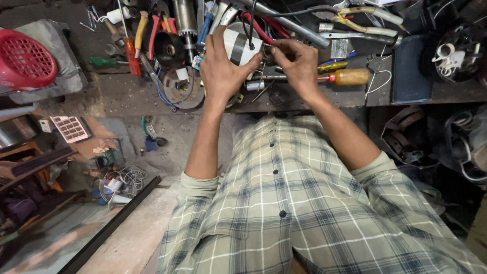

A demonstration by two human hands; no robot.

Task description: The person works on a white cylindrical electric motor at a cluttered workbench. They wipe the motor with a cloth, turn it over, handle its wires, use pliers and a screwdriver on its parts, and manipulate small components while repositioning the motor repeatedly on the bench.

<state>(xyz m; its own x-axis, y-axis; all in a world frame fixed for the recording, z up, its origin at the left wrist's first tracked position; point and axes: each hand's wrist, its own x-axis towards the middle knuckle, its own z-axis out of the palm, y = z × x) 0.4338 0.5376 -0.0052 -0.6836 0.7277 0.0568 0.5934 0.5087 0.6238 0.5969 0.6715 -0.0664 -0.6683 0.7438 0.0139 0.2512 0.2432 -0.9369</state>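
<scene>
My left hand (222, 68) wraps around a white and grey cylindrical part (238, 46) that stands on the cluttered workbench (127, 94). Just to its right, my right hand (299, 63) pinches a small metal piece (266, 49) against the side of that cylinder, fingers closed on it. A black cable (252, 23) runs down to the spot where the two hands meet. Both forearms reach forward from a plaid shirt. The lower part of the cylinder is hidden behind my left hand.
Pliers with red and yellow handles (147, 33), a green screwdriver (104, 61), a yellow-handled screwdriver (347, 77) and metal tubes (299, 28) crowd the bench. A red fan cover (23, 58) lies far left, a dark motor part (456, 53) far right. Scrap covers the floor at left.
</scene>
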